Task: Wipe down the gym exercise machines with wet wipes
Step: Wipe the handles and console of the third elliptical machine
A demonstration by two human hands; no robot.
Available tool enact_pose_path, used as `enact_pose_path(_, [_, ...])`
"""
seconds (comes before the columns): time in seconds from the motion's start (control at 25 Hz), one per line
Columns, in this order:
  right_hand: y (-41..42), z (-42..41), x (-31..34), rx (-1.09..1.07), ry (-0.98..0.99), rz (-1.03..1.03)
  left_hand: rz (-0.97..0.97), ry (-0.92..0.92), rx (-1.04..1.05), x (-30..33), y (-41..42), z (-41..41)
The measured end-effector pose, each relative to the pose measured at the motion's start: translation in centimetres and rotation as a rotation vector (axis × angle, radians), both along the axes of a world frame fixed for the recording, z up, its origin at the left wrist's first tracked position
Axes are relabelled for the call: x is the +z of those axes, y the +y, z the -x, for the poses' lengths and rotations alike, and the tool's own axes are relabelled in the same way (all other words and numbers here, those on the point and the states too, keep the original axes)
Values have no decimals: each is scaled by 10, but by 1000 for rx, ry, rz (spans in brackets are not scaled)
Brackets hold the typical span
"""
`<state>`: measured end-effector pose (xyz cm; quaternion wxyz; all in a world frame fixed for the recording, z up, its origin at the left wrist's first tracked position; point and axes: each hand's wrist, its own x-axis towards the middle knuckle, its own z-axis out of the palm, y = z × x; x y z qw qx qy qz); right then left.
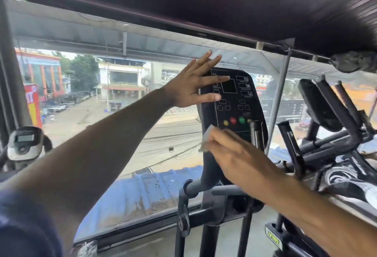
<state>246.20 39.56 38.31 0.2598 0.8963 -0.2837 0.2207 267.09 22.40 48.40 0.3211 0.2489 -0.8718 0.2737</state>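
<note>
— Right hand (pixel 234 154) is pressing a pale wet wipe (pixel 206 138) flat against the lower part of the black console (pixel 234 101), just under the row of coloured buttons (pixel 237 120). Its fingers look laid over the wipe more than curled round it; the blur makes a pinch hard to rule out.

— And the left hand (pixel 191 87)?

— Spread, fingers straight, resting on the console's upper left edge and holding nothing. It seems to be steadying the panel.

— How would you do this pass well?

— Keep that brace on, since the console stands on a slim post and probably flexes. Work the wipe in overlapping strokes across the face, light over the buttons so none get pressed, then move the left hand and clean where it rested.

— Anything after that?

— The grey handlebar (pixel 228 190) below the console, I'd guess, then the black machine (pixel 330 134) to the right. A smaller grey console (pixel 24 142) sits at far left, before the window.
</note>
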Motion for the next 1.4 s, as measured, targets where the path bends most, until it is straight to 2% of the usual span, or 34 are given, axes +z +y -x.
enact_pose_path(0.16, [18,-2,9,-44,163,-88,16,100,-114,-8,-11,5])
enact_pose_path(0.36, [2,-40,43,-173,273,165,34,126,-167,-11,-17,4])
enact_pose_path(0.6, [32,-33,8,-188,350,-71,-17,142,-142,-11,-13,5])
enact_pose_path(0.68, [29,-32,15,-167,316,-104,-20,148,-143,-11,-11,6])
enact_pose_path(0.88, [2,-32,37,-267,183,83,-10,147,-173,-12,-14,5])
enact_pose_path(1.04, [17,-28,-9,-250,178,-42,-50,147,-172,-13,-11,5])
enact_pose_path(1.12, [24,-26,-10,-196,188,-108,-61,147,-171,-12,-10,5])
enact_pose_path(1.28, [7,-38,30,-153,184,77,-42,150,-190,-12,-13,6])
enact_pose_path(1.4, [-18,-56,50,-241,301,198,-36,153,-209,-11,-14,5])
